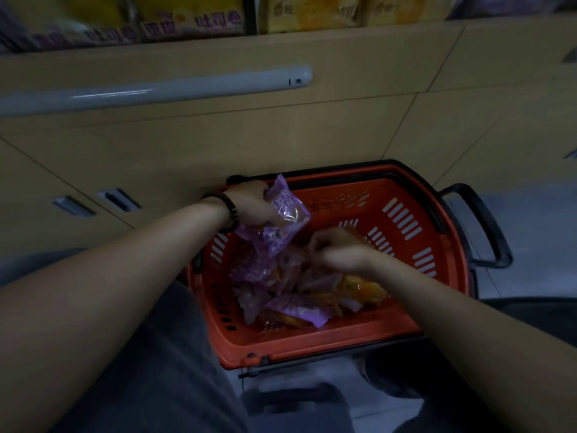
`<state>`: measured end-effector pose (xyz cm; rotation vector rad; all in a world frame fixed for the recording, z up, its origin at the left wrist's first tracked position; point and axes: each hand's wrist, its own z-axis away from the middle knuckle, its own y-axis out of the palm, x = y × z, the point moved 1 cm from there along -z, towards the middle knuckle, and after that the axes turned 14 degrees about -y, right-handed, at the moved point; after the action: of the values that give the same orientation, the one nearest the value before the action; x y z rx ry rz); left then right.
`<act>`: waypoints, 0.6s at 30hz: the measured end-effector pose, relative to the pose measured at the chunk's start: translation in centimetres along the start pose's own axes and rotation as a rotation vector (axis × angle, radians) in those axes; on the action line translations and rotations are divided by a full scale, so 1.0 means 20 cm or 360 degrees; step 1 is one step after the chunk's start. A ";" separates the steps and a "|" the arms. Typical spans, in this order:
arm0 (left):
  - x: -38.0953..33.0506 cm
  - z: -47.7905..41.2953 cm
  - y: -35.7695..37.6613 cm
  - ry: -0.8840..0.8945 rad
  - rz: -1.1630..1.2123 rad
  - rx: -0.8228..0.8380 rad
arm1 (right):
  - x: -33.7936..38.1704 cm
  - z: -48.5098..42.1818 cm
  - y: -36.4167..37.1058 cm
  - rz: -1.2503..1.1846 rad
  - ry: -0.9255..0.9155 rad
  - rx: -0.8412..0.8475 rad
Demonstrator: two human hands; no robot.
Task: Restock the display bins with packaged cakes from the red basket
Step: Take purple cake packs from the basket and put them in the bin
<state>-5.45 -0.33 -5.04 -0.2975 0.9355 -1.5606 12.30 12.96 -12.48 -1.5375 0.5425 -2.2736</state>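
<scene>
Step in hand, as I read it: gathering a handful from the red basket (312, 348) before going up to the display bins (193, 23). The basket sits on the floor, tight vs. the cabinet front (218, 135). The bins are at the top edge of view, only partly seen, w/ purple & yellow packs in them.

Left hand (249, 204), beaded bracelet (230, 210) at the wrist, grips a clutch of purple packets (287, 207) just above the basket's far-left corner, fingers curled round them. Right hand (340, 251) is down in the basket over the loose packets (296, 309). It's blurred; fingers look bent, but can't tell if it has one or nothing. An orange packet (359, 289) lies just beside its wrist.

To do it well: pinch by the end seals, not the middle, since the cakes inside are prob. soft & squash easily. The film looks thin, glossy & slippery, so a stacked bunch may fan out & slip. Keep the stack flat & don't overfill the left hand. Sort by colour now, purple w/ purple.

Materials: the packets are small pillow-shaped pouches, part clear film, crinkly. The basket is rigid plastic w/ slotted walls & a black handle (480, 223). The cabinet is a smooth beige panel w/ a rounded grey rail (156, 89).
</scene>
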 end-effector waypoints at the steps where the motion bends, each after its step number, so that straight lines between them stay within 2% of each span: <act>1: 0.01 0.00 0.00 0.0025 -0.0102 -0.0030 | -0.01 0.00 0.05 0.0232 0.0037 0.0201; 4: 0.03 -0.01 0.03 0.0090 -0.0365 -0.0038 | -0.01 0.02 0.25 0.0381 0.0281 0.0732; 6: 0.05 -0.03 0.04 0.0121 -0.0449 -0.0032 | 0.00 0.03 0.33 0.0541 0.0333 0.0861; 9: 0.07 -0.05 0.04 0.0155 -0.0513 -0.0035 | -0.03 0.05 0.38 0.0722 0.0245 0.0853; 11: 0.09 -0.05 0.04 0.0171 -0.0550 -0.0050 | -0.08 0.01 0.37 0.0765 0.0337 0.0902; 14: 0.12 -0.06 0.02 0.0168 -0.0616 -0.0053 | -0.11 -0.01 0.25 0.0408 0.0395 0.0808; 18: 0.14 -0.06 0.00 0.0192 -0.0666 -0.0038 | -0.07 -0.01 0.12 0.0148 0.0119 0.0661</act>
<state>-7.01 -2.32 -6.66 -0.4405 1.0310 -1.9682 12.84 11.58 -14.91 -1.2028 0.1400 -2.2035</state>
